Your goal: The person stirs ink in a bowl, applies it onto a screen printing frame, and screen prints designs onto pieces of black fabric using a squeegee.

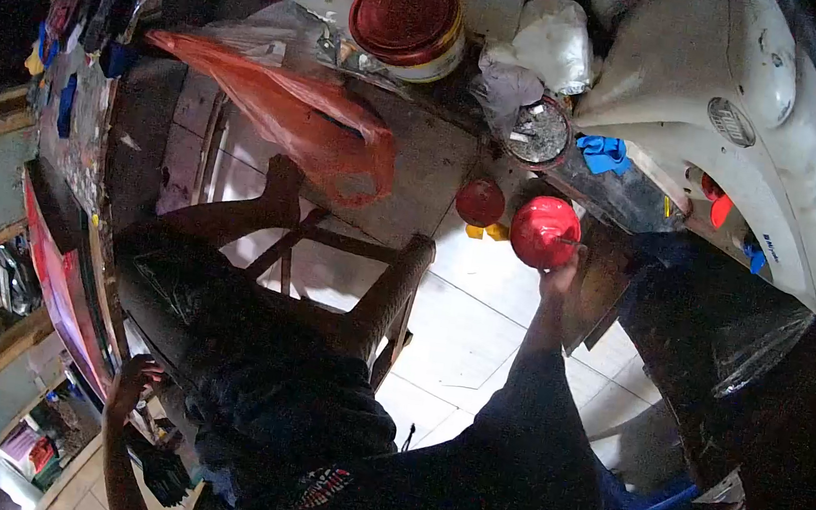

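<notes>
My right hand (pixel 560 274) grips a round red tub (pixel 544 232) by its near edge, with wet-looking red inside and a thin dark stick or handle lying across it. Just left of it stands a smaller dark-red round container (pixel 480 203), with a yellow thing (pixel 487 232) below it. My left hand (pixel 133 385) hangs on the far left beside a dark board edge, its fingers loosely bent and apart, with nothing visible in them.
A wooden stool (pixel 401 300) stands near my legs. An orange plastic bag (pixel 312 123) hangs ahead, by a large red-lidded bucket (pixel 407 18). A bin of grey debris (pixel 540 132), a blue cloth (pixel 604 154) and a big white moulded panel (pixel 690 76) are at the right.
</notes>
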Available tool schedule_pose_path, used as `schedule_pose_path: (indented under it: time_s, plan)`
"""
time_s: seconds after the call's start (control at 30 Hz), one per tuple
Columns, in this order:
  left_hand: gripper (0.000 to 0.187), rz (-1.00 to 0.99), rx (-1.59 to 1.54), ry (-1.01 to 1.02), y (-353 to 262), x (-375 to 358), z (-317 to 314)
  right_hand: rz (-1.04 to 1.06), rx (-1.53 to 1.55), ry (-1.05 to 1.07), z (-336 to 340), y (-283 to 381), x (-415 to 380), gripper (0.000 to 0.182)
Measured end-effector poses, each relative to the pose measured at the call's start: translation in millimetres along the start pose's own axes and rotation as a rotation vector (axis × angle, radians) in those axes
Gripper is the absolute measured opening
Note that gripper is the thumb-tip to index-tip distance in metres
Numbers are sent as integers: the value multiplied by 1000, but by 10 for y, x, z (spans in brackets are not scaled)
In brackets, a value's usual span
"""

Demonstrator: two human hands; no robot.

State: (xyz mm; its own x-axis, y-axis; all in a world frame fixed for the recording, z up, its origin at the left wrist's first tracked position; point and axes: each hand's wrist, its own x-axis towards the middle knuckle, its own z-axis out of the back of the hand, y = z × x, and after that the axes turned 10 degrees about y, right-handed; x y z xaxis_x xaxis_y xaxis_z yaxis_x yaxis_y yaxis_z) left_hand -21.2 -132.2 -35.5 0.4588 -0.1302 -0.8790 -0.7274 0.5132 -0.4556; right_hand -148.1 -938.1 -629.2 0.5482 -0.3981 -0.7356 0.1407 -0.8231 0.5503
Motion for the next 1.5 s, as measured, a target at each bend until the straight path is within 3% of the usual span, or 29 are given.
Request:
schedule_pose_path:
  time_s: [0.13, 0.23, 0.27, 0.33, 0.4, 0.57, 0.93, 1.0, 1.1, 1.13, 1.2, 1.23, 1.27, 1.3, 1.43, 1.47, 1.5]
  plan:
    - [44, 61, 58, -96, 137, 106, 198, -49, -61, -60, -155, 133, 38, 93]
    - [39, 53, -206, -55, 216, 137, 393, -180, -89, -18, -257, 145, -16, 105]
    - [36, 130, -92, -157, 233, 123, 419, -215, -73, 5, -219, 75, 31, 109]
    - [35, 89, 124, -144, 156, 98, 370, -265, -2, 32, -23, -170, 216, 114]
    - [35, 69, 128, -174, 75, 84, 272, -288, 113, 34, 87, -359, 341, 117]
    - [37, 107, 239, -207, -84, 63, 88, -49, 49, 41, -487, -287, 55, 110]
    - [31, 6, 385, -195, -77, 92, 134, 102, 98, 217, -469, -440, 73, 102]
    - [29, -79, 169, -106, -27, 96, 162, 100, 86, 212, -495, -440, 39, 102]
    - [24, -79, 347, -170, -44, 73, 57, 95, 48, 204, -460, -417, -11, 101]
    - [26, -90, 11, -130, -19, 113, 41, 94, 34, 203, -444, -411, -29, 101]
    - [30, -95, 13, -112, -11, 136, 11, 98, 6, 201, -448, -396, -58, 101]
    - [33, -71, 351, -132, -22, 117, 2, 96, -2, 205, -458, -390, -59, 101]
    - [31, -231, 363, -77, 19, 117, 7, 98, -20, 206, -478, -383, -71, 101]
    - [35, -65, 561, -184, -5, 132, -44, 100, -37, 209, -519, -362, -95, 100]
    - [39, 113, 604, -207, -449, 160, -313, 101, -102, 222, -542, -349, -107, 100]
    - [38, 34, 557, -215, -250, 183, -211, 98, -111, 226, -591, -316, -121, 100]
    - [37, 98, 489, -244, -417, 165, -353, 100, -131, 230, -559, -293, -138, 99]
